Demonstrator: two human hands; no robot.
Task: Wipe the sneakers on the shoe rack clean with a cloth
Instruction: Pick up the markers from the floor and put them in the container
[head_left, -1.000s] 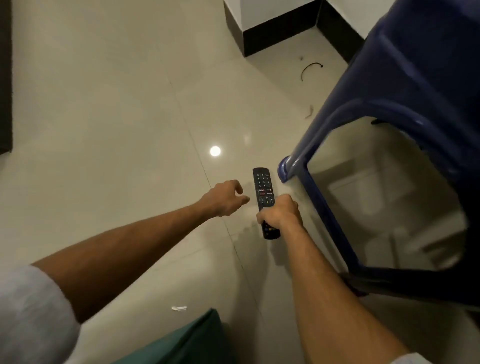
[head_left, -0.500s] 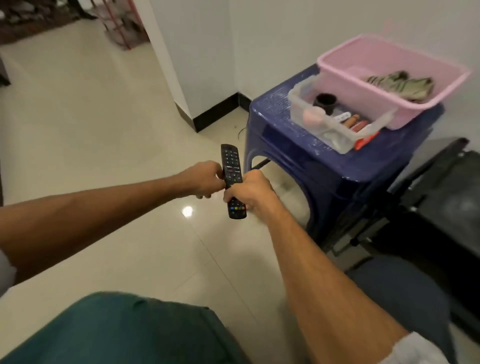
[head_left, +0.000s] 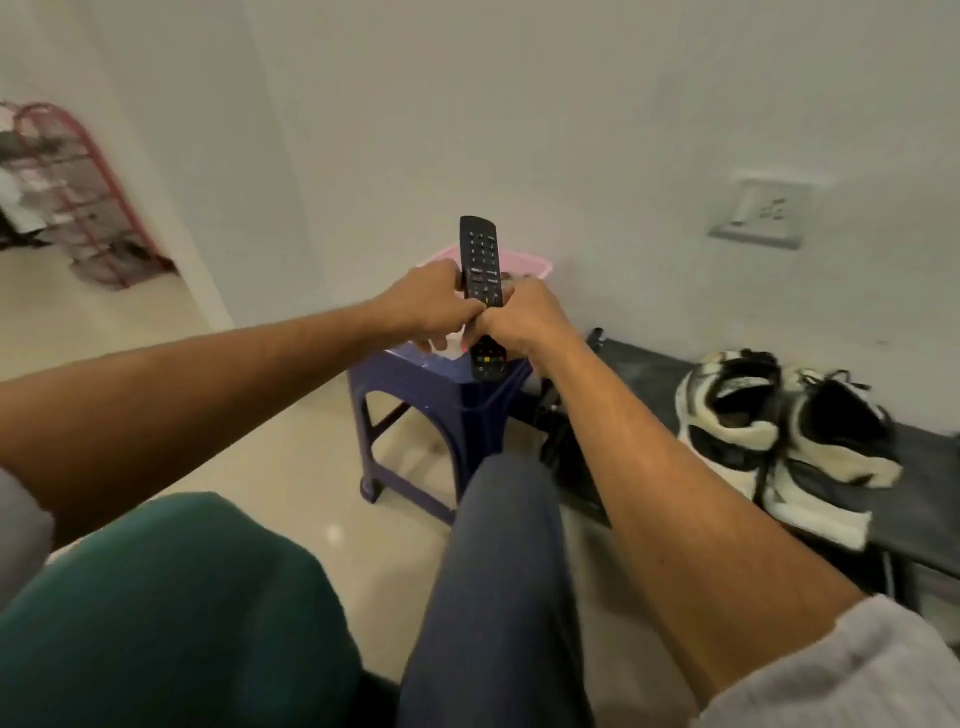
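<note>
A pair of black-and-white sneakers (head_left: 779, 426) sits on a low black shoe rack (head_left: 930, 483) at the right, against the wall. I hold a black remote control (head_left: 480, 260) upright in front of me. My right hand (head_left: 519, 322) grips its lower half and my left hand (head_left: 431, 306) holds its left edge, the two hands touching. Both hands are well to the left of the sneakers. No cloth shows in my hands.
A blue plastic stool (head_left: 431, 415) stands behind my hands with a pink basket (head_left: 535, 262) on top. A red wire rack (head_left: 78, 202) stands far left in another room. My knees (head_left: 498, 545) fill the bottom. A wall socket (head_left: 758, 213) is upper right.
My view has risen from the floor to the wall. The remote has come up off the floor in my right hand, and my left hand has joined it. The sneakers have come into view.
</note>
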